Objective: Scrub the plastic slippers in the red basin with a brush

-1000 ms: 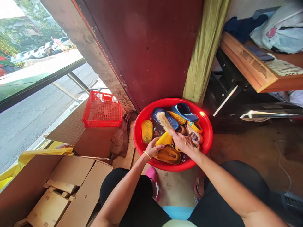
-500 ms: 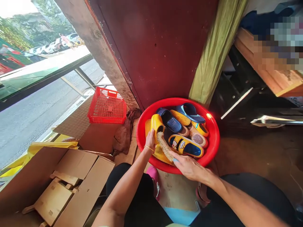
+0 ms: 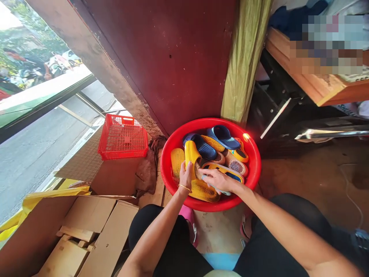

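Observation:
My left hand [image 3: 185,177] is closed round the side of a yellow slipper [image 3: 190,151], holding it tilted up over a red basin [image 3: 256,165]. With my right hand [image 3: 218,179] I grip a scrub brush [image 3: 197,171]. Its pale bristles are inside the slipper's opening, mostly hidden, and part of its light blue handle shows under my palm. Around my hands the basin holds several other slippers, among them a dark blue slide [image 3: 206,147], a blue slide [image 3: 223,136] and a yellow one sole up [image 3: 204,191]. A yellow-and-blue slipper [image 3: 233,174] lies partly under my right hand.
A red plastic crate [image 3: 123,140] and a brown cloth [image 3: 148,169] lie left of the basin. An open cardboard box [image 3: 106,227] with wooden pieces stands nearer me. Behind is a dark red door [image 3: 167,69]; a wooden-topped table [image 3: 325,88] is at the right.
The brush has gone deeper into the yellow slipper, and my right hand has come closer to my left. The view has shifted slightly. My left hand keeps its hold.

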{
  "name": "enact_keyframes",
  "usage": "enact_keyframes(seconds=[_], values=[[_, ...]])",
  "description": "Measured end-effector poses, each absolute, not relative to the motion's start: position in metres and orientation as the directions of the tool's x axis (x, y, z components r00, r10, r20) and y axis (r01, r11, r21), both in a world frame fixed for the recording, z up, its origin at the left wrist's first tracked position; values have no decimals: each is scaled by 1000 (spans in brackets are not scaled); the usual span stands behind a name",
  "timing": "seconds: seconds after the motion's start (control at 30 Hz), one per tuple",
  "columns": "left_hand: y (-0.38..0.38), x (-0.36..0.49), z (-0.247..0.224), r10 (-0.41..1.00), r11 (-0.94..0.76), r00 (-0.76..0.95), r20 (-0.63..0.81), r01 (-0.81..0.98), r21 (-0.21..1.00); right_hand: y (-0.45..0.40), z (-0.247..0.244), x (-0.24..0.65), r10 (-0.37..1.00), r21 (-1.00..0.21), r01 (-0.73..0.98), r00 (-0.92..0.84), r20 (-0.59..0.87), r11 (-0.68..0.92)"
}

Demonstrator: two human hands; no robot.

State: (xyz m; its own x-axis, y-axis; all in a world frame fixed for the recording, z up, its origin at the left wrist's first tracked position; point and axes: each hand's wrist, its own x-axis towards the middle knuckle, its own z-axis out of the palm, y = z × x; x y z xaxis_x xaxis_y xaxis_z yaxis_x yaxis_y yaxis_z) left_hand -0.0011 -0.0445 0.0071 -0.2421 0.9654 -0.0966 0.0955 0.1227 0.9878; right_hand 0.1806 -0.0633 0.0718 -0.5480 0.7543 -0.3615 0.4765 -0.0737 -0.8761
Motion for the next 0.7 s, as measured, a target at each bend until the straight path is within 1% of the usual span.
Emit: enact_keyframes(seconds=[0.1, 0.2, 0.27, 0.3, 0.33, 0.4, 0.47, 0.5, 0.53, 0.6, 0.67, 0.7], values=[[-35, -14, 15, 931, 119, -345, -122, -30, 992, -75, 80, 192, 642, -867, 497, -651, -404, -41], [-31, -17, 20, 920, 148, -363, -144, -18, 989, -78, 85, 201, 592, -854, 520, -687, -422, -4], [-33, -10, 21, 925, 148, -357, -131, 20, 989, -75, 84, 203, 637, -829, 559, -644, -425, 12], [-35, -5, 20, 931, 146, -342, -126, 32, 989, -72, 83, 202, 691, -816, 578, -598, -407, 21], [-38, 1, 19, 940, 143, -316, -126, 32, 989, -68, 82, 201, 757, -806, 591, -541, -367, 31], [-45, 16, 18, 960, 141, -245, -138, -4, 990, -61, 79, 196, 874, -807, 587, -424, -237, 66], [-49, 27, 18, 970, 145, -191, -153, -58, 988, -55, 78, 194, 919, -823, 559, -368, -139, 100], [-50, 30, 19, 970, 149, -181, -161, -80, 986, -53, 78, 193, 919, -829, 550, -370, -132, 102], [-49, 32, 20, 969, 154, -182, -169, -94, 984, -53, 80, 194, 908, -832, 548, -390, -154, 94], [-43, 29, 26, 963, 145, -212, -165, -110, 983, -56, 84, 199, 861, -826, 562, -445, -245, 55], [-34, 22, 34, 956, 86, -273, -110, -100, 991, -61, 91, 207, 794, -814, 581, -507, -335, 28], [-30, 17, 40, 948, 35, -312, -57, -76, 996, -64, 94, 212, 761, -810, 585, -537, -363, 27]])
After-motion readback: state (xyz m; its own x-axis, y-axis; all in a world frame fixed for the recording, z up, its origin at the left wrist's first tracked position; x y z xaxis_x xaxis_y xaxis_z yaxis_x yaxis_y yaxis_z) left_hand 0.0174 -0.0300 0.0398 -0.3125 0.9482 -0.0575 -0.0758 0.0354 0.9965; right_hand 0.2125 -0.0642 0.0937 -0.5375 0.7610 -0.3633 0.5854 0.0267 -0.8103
